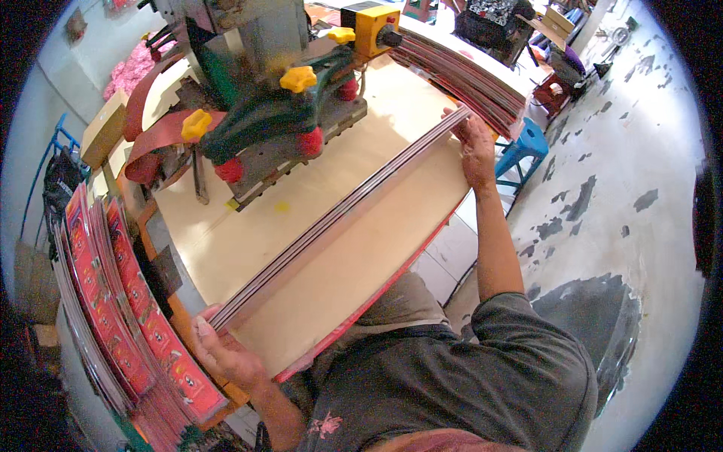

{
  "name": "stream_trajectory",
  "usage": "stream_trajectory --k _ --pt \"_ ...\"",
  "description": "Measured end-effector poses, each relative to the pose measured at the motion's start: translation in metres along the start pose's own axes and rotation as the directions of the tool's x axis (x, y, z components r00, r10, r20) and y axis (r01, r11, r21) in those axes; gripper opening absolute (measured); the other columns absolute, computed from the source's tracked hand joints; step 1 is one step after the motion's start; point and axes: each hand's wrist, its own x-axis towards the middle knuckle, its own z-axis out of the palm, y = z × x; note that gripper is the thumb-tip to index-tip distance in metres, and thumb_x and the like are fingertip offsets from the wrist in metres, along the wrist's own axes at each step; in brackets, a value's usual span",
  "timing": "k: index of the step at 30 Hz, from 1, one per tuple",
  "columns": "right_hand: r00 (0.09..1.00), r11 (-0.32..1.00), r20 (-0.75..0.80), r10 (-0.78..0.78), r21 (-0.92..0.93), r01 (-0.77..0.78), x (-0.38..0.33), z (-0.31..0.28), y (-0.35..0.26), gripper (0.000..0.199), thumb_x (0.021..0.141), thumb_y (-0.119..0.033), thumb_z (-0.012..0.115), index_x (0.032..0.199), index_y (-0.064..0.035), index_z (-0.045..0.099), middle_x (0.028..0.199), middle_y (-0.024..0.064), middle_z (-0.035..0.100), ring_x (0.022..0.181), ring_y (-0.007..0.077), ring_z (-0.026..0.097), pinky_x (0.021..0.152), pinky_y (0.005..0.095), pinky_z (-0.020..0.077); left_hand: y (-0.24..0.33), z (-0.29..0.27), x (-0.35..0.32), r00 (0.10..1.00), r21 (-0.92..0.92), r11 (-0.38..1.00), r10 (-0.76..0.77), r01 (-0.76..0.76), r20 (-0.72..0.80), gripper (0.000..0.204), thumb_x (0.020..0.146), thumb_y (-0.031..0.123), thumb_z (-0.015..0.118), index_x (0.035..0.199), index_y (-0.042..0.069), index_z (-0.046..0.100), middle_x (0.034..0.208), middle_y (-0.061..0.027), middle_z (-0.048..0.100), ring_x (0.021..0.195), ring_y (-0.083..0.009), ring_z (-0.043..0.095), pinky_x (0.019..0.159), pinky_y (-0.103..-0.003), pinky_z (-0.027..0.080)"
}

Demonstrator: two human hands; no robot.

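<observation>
A long thin bundle of flat cardboard sheets (339,215) stands on edge across the pale wooden worktable (407,113). My left hand (226,350) grips its near-left end at the table's front corner. My right hand (476,147) holds the far-right end, fingers wrapped over the top edge. The bundle runs diagonally in front of a green and grey machine (271,98) with yellow knobs and red knobs.
A stack of red printed sheets (120,301) leans at the left. Another pile of sheets (467,71) lies at the table's far right. A blue plastic stool (523,151) stands beside the table on a stained concrete floor (625,188).
</observation>
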Motion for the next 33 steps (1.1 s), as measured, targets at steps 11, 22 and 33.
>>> stream_trajectory --k 11,22,33 --pt "0.960 0.954 -0.009 0.281 0.116 -0.278 0.013 -0.004 -0.010 0.047 0.112 -0.043 0.048 0.130 -0.0020 0.063 0.125 0.0177 0.073 0.114 0.0247 0.068 0.109 0.0395 0.0482 -0.001 -0.007 0.005 0.998 -0.036 0.998 -0.044 0.046 0.047 0.041 0.110 0.034 0.047 0.110 -0.003 0.064 0.102 -0.0112 0.066 0.094 -0.0221 0.066 0.089 -0.037 0.054" --pt "0.956 0.989 -0.280 -0.087 0.089 0.116 0.000 0.011 0.002 0.033 0.111 -0.031 0.053 0.119 -0.0026 0.068 0.117 0.0129 0.073 0.111 0.0227 0.067 0.106 0.0423 0.0489 -0.001 -0.008 0.006 0.998 0.018 0.999 -0.040 0.040 0.045 0.042 0.110 0.036 0.049 0.110 -0.003 0.063 0.102 -0.0108 0.066 0.095 -0.0222 0.066 0.089 -0.037 0.054" --pt "0.949 0.987 -0.289 -0.125 0.061 0.149 -0.006 0.020 -0.010 0.031 0.110 -0.027 0.054 0.117 -0.0004 0.068 0.117 0.0128 0.072 0.111 0.0237 0.068 0.106 0.0416 0.0511 -0.007 -0.011 0.007 0.997 -0.008 0.999 -0.042 0.043 0.060 0.046 0.112 0.040 0.048 0.115 -0.004 0.062 0.103 -0.0123 0.066 0.097 -0.0234 0.066 0.091 -0.038 0.056"
